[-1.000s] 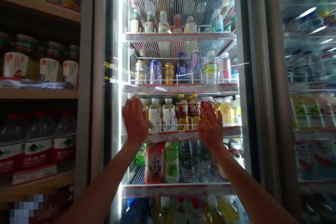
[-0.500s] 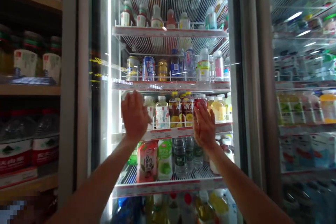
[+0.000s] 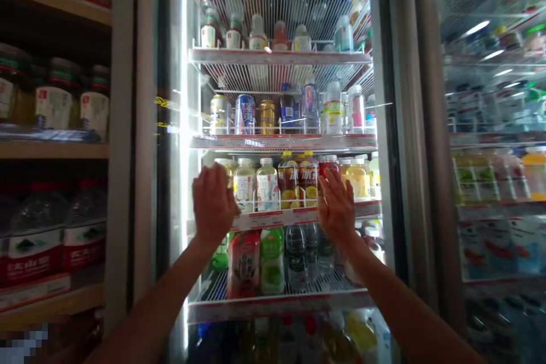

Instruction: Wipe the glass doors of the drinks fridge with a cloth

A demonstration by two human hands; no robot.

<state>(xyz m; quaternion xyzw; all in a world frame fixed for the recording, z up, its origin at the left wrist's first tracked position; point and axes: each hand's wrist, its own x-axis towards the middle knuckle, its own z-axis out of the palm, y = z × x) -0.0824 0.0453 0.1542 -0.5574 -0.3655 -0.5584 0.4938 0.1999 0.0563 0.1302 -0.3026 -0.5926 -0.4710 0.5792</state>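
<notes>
Both my arms reach forward to a lit drinks cooler, in front of its fourth shelf down (image 3: 281, 217). My left hand (image 3: 213, 200) is raised and open, its back to me, left of a bottle with a white label (image 3: 244, 185). To the right, my right hand (image 3: 336, 203) is also open, fingers stretched up, partly covering a red drink bottle (image 3: 329, 164). Between the hands stand a white-labelled bottle (image 3: 267, 185) and two dark bottles with yellow caps (image 3: 289, 182). Neither hand holds anything. Whether the palms touch the glass is unclear.
Reflections cross the glass. Cans (image 3: 244, 115) and bottles line the shelf above; a red bottle (image 3: 243, 264) and a green one (image 3: 272, 261) stand below. Wooden shelves with bottles (image 3: 53, 101) are at left, another cooler (image 3: 497, 176) at right. A metal frame (image 3: 420, 125) separates the coolers.
The view has shifted slightly, so the shelves sit a little lower and further right. My left hand has moved slightly left and down against the bottles, uncovering more of them. Both hands stay open.
</notes>
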